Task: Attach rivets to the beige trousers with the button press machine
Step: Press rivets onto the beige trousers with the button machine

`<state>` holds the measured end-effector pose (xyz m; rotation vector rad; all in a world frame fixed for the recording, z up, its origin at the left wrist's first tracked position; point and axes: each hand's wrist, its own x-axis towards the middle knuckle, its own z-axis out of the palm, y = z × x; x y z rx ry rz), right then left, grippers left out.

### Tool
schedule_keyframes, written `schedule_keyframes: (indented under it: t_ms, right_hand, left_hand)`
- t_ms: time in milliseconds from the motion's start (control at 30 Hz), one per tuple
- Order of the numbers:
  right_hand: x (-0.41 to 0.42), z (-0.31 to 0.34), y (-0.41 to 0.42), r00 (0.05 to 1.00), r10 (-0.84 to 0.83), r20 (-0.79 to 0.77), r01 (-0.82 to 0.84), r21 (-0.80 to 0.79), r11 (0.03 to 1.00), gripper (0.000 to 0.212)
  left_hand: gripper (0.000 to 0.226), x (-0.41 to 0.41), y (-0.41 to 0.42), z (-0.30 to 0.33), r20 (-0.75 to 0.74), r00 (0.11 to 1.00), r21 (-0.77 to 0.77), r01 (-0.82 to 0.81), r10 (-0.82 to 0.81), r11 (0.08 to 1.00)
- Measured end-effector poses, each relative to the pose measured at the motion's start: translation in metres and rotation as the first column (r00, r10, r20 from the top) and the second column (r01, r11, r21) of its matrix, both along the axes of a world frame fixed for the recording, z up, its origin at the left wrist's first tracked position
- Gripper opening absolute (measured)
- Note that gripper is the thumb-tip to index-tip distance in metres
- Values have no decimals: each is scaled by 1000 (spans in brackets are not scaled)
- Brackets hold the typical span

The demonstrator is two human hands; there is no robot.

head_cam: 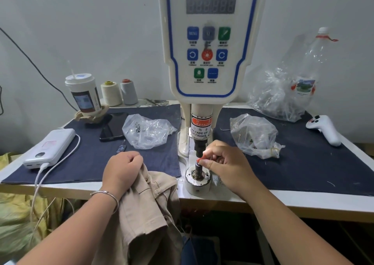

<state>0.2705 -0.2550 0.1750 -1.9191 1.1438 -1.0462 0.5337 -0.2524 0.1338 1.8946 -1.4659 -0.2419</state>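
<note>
The white button press machine (210, 52) stands at the table's middle, its black punch above a round metal die base (197, 184) at the front edge. My right hand (224, 159) pinches a small rivet part right at the top of the die post, under the punch, lit by the machine's lamp. The beige trousers (149, 208) hang over the table's front edge, left of the die. My left hand (121, 169) grips a bunch of their fabric.
Two clear plastic bags of metal parts lie left (147, 131) and right (255, 135) of the machine. A phone (113, 126), power bank (48, 148) with cable, cup (84, 94), two thread cones, a plastic bottle (309, 66) and a white controller (323, 129) sit on the dark cloth.
</note>
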Motion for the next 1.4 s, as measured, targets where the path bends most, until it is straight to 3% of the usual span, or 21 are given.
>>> schedule_keyframes:
  t_ms: [400, 700, 867, 967, 1067, 1133, 1267, 1400]
  right_hand:
    - [-1, 0, 0, 1000, -18, -11, 18, 2, 1000, 23]
    - [-18, 7, 18, 995, -96, 25, 96, 15, 995, 7]
    - [-41, 1, 47, 987, -162, -5, 162, 89, 983, 11]
    - [-48, 4, 67, 989, -144, 26, 139, 152, 979, 11]
    - [-40, 16, 91, 998, -16, 54, 8, 159, 987, 9]
    - [-31, 25, 106, 994, 79, 75, -90, 159, 983, 9]
    - [-18, 36, 125, 953, 219, 210, -259, 182, 949, 20]
    - [-25, 37, 128, 927, 250, 280, -314, 216, 924, 13]
  left_hand:
    - [30, 0, -1, 0, 0, 1000, -4, 8, -8, 1000]
    - [32, 0, 0, 2, -16, 1000, 29, 13, -12, 1000]
    - [23, 2, 13, 28, -70, 983, 168, 182, -172, 969]
    - [18, -5, 35, 65, -218, 902, 307, 427, -374, 851]
    - [17, -25, 64, 97, -340, 756, 438, 654, -560, 617]
    - [19, -39, 80, 112, -431, 660, 432, 749, -615, 502]
    - [18, -62, 98, 132, -526, 534, 296, 845, -663, 446]
    - [18, -77, 104, 143, -596, 433, 192, 894, -676, 404]
